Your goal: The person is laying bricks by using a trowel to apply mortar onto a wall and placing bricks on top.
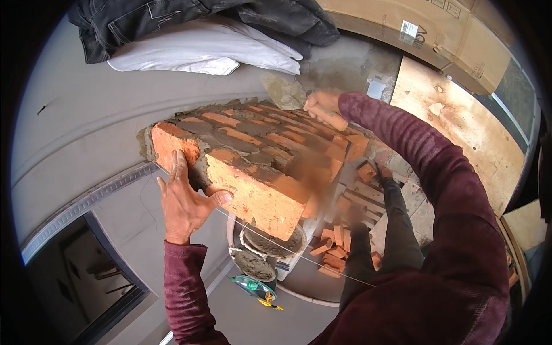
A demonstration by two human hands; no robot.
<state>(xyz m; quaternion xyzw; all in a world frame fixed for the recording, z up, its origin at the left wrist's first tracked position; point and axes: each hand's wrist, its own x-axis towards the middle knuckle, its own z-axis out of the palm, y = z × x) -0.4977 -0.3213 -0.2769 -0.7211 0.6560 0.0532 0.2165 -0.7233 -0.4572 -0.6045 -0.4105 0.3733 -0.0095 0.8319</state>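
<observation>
- The brick wall (299,135), the landmark here, has grey mortar (247,127) spread unevenly over its top.
- At the wall's left end, the end brick (170,138) sits in mortar; the left hand (185,198) rests spread against it, fingers extended and gripping nothing, with the thumb on the neighbouring front brick (253,192).
- At the wall's far side, the right hand (324,105) is closed around the wooden handle of a trowel (284,93), whose blade carries mortar.
- Below the wall's front face, a round bucket (253,249) holds wet grey mortar; a taut string (330,263) crosses in front of it.
- Beside that bucket, farther from the wall, a second container (232,253) also holds mortar.
- Farther still from the wall lies a clear plastic bottle (248,283) with green on it; whether it holds liquid is unclear.
- Beyond the wall, to its upper right, stands a large cardboard box (466,40), its contents hidden.
- Below and right of the wall, loose bricks (333,253) lie piled near a wooden pallet (368,198).
</observation>
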